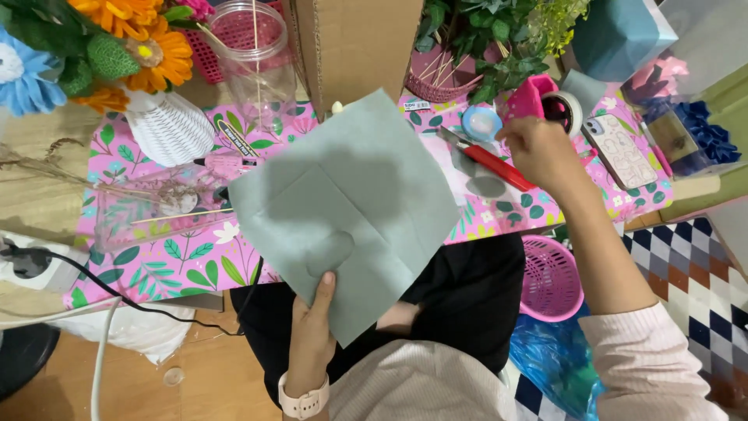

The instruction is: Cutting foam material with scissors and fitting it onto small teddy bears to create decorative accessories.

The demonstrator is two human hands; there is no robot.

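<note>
My left hand (312,327) grips the lower corner of a square sheet of grey-green paper (343,203), held up over my lap and the table edge; fold creases cross it. My right hand (541,152) reaches out over the pink floral table cover (164,257), its fingers closing at the handle end of a red utility knife (495,164) lying there. Whether it has hold of the knife is unclear. A roll of tape (562,109) sits just beyond that hand.
A white vase of paper flowers (167,125), a clear plastic jar (257,62), a cardboard box (358,43), greenery, a phone (619,152) and a clear tray (152,206) crowd the table. A pink basket (549,281) and blue bag (549,366) sit on the floor at right.
</note>
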